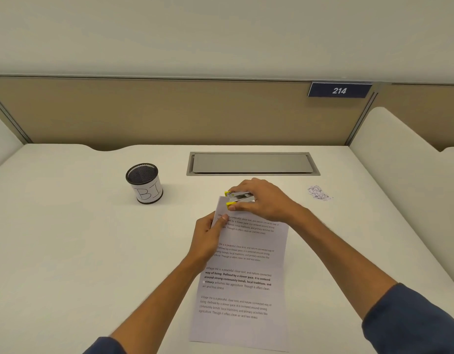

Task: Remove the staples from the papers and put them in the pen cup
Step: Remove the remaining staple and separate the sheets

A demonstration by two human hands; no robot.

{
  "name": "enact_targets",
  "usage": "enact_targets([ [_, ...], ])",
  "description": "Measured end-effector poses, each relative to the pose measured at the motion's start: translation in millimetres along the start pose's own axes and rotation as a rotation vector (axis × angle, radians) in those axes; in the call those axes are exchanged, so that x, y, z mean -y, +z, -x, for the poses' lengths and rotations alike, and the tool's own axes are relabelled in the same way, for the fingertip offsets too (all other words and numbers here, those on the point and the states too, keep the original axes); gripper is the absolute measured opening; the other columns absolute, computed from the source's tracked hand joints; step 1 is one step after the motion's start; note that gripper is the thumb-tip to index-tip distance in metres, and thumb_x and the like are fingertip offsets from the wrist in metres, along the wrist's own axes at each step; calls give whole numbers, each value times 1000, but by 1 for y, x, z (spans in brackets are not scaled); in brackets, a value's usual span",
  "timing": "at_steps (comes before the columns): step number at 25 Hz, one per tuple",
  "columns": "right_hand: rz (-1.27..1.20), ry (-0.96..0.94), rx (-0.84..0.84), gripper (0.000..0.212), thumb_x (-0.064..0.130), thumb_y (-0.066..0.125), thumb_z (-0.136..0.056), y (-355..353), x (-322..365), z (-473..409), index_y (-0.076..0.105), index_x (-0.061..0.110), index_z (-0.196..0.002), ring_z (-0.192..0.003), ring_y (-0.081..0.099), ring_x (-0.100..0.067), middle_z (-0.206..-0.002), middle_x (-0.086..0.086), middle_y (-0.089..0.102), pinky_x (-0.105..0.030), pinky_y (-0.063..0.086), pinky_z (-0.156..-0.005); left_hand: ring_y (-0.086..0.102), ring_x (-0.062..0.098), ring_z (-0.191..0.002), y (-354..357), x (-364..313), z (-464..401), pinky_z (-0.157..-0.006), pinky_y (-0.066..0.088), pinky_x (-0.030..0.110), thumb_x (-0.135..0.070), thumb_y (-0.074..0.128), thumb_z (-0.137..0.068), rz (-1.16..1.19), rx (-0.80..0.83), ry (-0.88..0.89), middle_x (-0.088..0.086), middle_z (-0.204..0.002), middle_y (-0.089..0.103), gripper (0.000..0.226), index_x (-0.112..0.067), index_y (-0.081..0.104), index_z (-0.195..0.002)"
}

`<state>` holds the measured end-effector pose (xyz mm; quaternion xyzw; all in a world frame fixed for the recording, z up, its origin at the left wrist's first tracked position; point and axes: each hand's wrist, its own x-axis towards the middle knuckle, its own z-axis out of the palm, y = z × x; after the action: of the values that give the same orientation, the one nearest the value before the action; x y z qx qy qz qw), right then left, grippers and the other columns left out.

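Note:
Printed papers (246, 277) lie lengthwise on the white desk in front of me. My left hand (208, 236) pinches their upper left edge, thumb on top. My right hand (261, 200) grips a silver staple remover with yellow tips (240, 199) at the papers' top left corner. The staple itself is too small to see. A black mesh pen cup (144, 182) with a white label stands to the far left, apart from both hands.
A small heap of paper scraps or staples (319, 193) lies at the right. A grey cable hatch (252, 163) is set into the desk behind my hands. Tan partition panels with a sign reading 214 (339, 90) close off the back.

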<state>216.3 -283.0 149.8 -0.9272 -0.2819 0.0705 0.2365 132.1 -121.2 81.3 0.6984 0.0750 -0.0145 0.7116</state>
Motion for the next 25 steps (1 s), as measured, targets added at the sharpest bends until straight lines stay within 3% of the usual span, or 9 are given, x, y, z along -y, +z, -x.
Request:
enact_targets([
  [10,59,-74,154,52,53,59,-88,-10,5,-5,58,24,-131,-109,48,-8,-123,12,60,-31,43,-94,73,29,-81,9,-7,1,-71,59,37,-35,52,-100,-1,34,66,7,-91,76,27,-16,71,-94],
  [16,-104,-84,153,45,44,66,-86,-15,8,-5,64,18,-122,-105,58,-9,-118,5,65,-25,47,-94,73,26,-84,11,-5,-1,-72,59,34,-31,51,-101,0,40,69,6,-93,76,25,-16,71,-97],
  [23,-188,-104,103,29,39,67,-87,-11,7,-5,72,22,-110,-91,58,-3,-101,15,65,-22,46,-83,73,27,-86,12,-4,-4,-72,57,30,-26,51,-102,14,49,57,7,-95,76,24,-12,70,-101],
  [25,-164,-115,74,28,42,66,-87,-8,5,-6,73,24,-108,-89,58,-4,-101,13,68,-28,47,-82,73,27,-85,12,-5,-4,-72,57,31,-26,51,-102,5,47,62,7,-94,76,24,-13,71,-100],
])
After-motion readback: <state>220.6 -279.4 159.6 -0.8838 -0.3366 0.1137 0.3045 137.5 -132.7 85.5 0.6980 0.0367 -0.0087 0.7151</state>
